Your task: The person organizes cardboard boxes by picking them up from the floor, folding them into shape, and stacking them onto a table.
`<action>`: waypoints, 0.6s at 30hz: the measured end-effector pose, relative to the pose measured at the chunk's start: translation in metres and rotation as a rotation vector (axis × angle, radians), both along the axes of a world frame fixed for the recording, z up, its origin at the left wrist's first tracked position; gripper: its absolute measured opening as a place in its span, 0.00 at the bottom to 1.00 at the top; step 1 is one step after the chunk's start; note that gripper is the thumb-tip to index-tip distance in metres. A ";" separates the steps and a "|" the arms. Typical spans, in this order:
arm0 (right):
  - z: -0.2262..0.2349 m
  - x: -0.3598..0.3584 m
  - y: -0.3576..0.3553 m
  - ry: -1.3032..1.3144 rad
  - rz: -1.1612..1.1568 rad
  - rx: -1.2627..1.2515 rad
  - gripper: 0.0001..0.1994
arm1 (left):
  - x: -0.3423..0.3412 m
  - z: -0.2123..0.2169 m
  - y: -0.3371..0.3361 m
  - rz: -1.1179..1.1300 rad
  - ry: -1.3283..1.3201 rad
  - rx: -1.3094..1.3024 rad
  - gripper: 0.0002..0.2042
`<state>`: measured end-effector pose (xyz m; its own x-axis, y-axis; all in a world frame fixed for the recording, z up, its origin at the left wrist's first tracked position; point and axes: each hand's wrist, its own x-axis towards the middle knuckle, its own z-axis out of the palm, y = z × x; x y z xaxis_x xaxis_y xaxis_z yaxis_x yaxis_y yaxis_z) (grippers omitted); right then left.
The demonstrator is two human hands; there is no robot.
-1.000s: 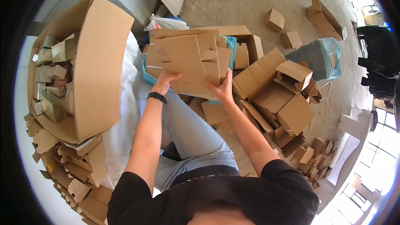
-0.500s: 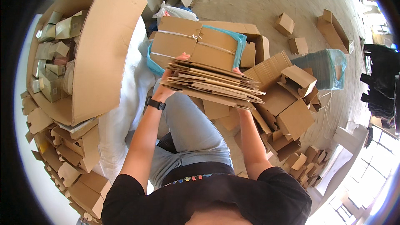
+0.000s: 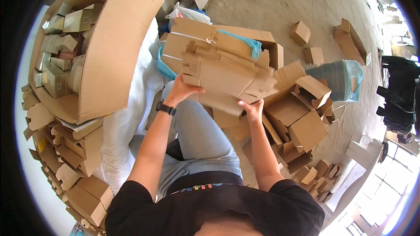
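Observation:
A stack of flattened cardboard boxes (image 3: 223,76) is held up in front of me, its broad top face turned toward me and its far edges blurred. My left hand (image 3: 180,91) grips its near left corner, thumb across the top. At the near right corner my right hand (image 3: 253,108) clasps the stack, thumb on top and the other fingers hidden beneath. Just beyond the stack lies a bundle of flattened boxes (image 3: 175,46) tied with white string, with a blue plastic bag (image 3: 240,41) around it.
To the left stands a large open carton (image 3: 118,52) holding several small boxes. Opened boxes (image 3: 306,126) are heaped at the right, beside a blue-wrapped cardboard stack (image 3: 334,81). Loose boxes (image 3: 300,32) lie on the concrete floor farther off. More cardboard (image 3: 83,148) is piled at lower left.
The stack has tilted from showing its layered edges to showing its flat top face. Both hands have shifted to its near corners, thumbs now on top.

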<state>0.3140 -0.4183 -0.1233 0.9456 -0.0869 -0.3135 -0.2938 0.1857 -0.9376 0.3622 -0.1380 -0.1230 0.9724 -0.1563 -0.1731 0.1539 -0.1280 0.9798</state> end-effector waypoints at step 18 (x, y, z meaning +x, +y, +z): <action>0.113 -0.092 0.040 0.235 0.328 0.173 0.36 | -0.185 0.104 0.044 0.251 0.411 -0.290 0.37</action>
<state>0.2218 -0.3781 -0.0105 0.8157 0.2793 -0.5065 -0.5648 0.1957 -0.8017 0.1768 -0.0936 -0.0186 0.8478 -0.0262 -0.5297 0.5211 0.2276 0.8226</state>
